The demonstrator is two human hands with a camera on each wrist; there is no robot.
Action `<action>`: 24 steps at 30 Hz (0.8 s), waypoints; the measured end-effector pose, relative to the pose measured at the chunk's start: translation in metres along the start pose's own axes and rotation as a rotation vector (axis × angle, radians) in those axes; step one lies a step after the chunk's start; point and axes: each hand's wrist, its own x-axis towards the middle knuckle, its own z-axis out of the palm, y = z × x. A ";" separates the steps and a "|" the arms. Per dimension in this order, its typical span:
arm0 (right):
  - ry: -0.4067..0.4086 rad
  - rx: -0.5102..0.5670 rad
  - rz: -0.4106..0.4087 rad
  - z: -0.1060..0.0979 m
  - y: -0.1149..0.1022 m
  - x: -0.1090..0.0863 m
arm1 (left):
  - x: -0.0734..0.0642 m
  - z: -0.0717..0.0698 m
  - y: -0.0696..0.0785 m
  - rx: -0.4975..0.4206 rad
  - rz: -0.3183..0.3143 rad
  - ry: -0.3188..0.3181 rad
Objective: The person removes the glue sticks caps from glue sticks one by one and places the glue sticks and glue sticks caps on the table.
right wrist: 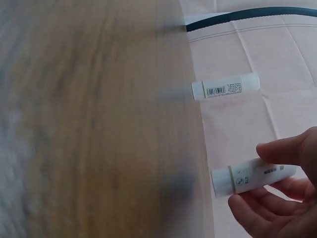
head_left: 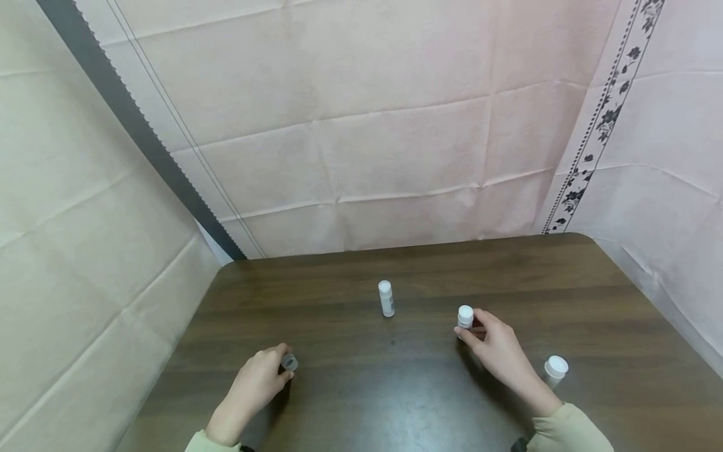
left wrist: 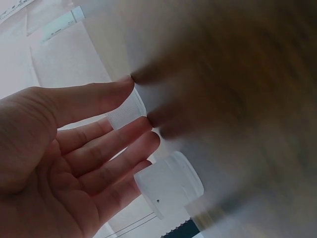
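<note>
In the head view my left hand (head_left: 257, 380) rests low at the left of the table, thumb and fingers around a small translucent cap (head_left: 289, 361). The left wrist view shows this ribbed cap (left wrist: 126, 113) pinched between thumb and fingertips. A wider frosted cap (left wrist: 171, 183) is beside the little finger there, hidden by the hand in the head view. My right hand (head_left: 499, 348) grips an upright white glue stick (head_left: 465, 317) between thumb and fingers. Its printed label and white end (right wrist: 252, 176) show in the right wrist view.
Another white glue stick (head_left: 386, 298) stands near the table's back middle. A white-topped tube (head_left: 556, 367) stands close by my right forearm, which partly hides it. The dark wooden table (head_left: 350, 351) ends at hanging pale cloths (head_left: 395, 157) behind and at both sides.
</note>
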 end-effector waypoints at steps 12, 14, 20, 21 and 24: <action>-0.046 -0.048 0.074 -0.005 0.007 -0.003 | 0.001 0.000 0.000 0.022 0.008 0.011; -0.043 -0.049 0.076 -0.005 0.008 -0.003 | 0.000 0.000 0.000 0.021 0.009 0.010; -0.020 -0.063 0.064 -0.007 0.010 -0.005 | 0.001 0.000 -0.001 0.019 0.010 0.002; -0.018 -0.067 0.062 -0.008 0.010 -0.005 | 0.000 0.001 -0.001 0.021 0.008 0.003; -0.022 -0.071 0.066 -0.009 0.011 -0.004 | 0.001 0.001 -0.001 0.023 0.012 0.014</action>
